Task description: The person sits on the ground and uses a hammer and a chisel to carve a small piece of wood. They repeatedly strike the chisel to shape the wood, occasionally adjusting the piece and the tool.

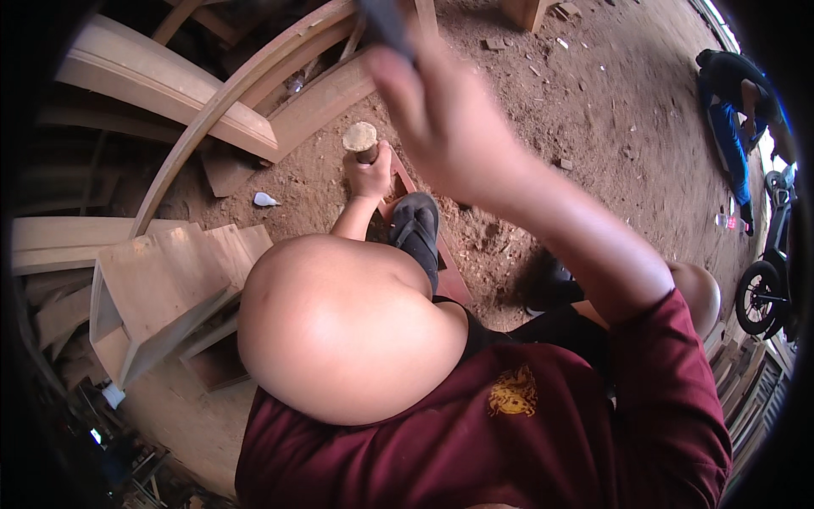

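From the head camera, your left hand [370,174] is clenched around a wooden-handled chisel [361,140], its worn round top just above your fingers and its tip down on a reddish wood strip [441,254] pinned under your sandalled foot [417,227]. Your right hand [441,119] is raised, gripping a dark mallet handle [386,24]. You look mid-chiselling; the next strike needs a square hit on that top. No containers show.

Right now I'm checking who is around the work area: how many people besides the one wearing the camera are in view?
1: a person in blue at the upper right edge; others may be hidden.
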### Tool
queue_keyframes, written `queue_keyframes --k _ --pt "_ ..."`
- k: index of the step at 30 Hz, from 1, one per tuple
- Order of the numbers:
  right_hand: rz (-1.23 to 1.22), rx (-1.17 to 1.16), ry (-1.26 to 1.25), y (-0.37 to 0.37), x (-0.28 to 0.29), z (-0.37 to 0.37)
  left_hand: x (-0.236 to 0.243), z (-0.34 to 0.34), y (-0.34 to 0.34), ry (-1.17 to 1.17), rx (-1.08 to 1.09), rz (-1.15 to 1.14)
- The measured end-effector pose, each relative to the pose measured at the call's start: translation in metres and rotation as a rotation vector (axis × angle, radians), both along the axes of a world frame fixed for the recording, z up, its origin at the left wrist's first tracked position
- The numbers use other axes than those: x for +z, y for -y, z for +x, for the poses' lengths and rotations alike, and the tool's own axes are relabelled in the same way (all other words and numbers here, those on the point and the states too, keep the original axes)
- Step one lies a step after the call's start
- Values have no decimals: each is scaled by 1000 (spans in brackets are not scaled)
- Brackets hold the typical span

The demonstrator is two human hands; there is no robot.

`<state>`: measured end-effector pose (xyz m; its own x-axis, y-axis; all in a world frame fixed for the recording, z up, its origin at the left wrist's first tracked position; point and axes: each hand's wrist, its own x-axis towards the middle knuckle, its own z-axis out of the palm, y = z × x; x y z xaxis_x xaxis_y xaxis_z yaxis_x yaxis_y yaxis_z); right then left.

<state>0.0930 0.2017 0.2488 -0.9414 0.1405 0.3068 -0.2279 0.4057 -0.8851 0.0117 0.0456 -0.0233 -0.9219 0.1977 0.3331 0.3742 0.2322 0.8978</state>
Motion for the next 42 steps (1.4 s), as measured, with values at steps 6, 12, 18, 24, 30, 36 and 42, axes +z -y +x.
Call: queue_keyframes --k 6,12,18,24,30,36,42 --pt "423 266 526 -9 -36 2 3 4 -4 51 7 61" --pt "35 35 -115 -14 41 -5 7 2 -1 -32 -34 38" --pt "546 339 669 -1 -49 5 4 5 -3 133 34 31" --pt "138 179 177 -22 21 1 2 2 -2 -48 -25 38" --pt "438 225 442 -5 -28 1 8 8 -2 230 -14 91" --pt "279 204 552 -21 -32 11 1 7 -3 239 -2 84" --pt "-125 73 -26 -10 -11 5 -3 5 -2 10 -22 27"
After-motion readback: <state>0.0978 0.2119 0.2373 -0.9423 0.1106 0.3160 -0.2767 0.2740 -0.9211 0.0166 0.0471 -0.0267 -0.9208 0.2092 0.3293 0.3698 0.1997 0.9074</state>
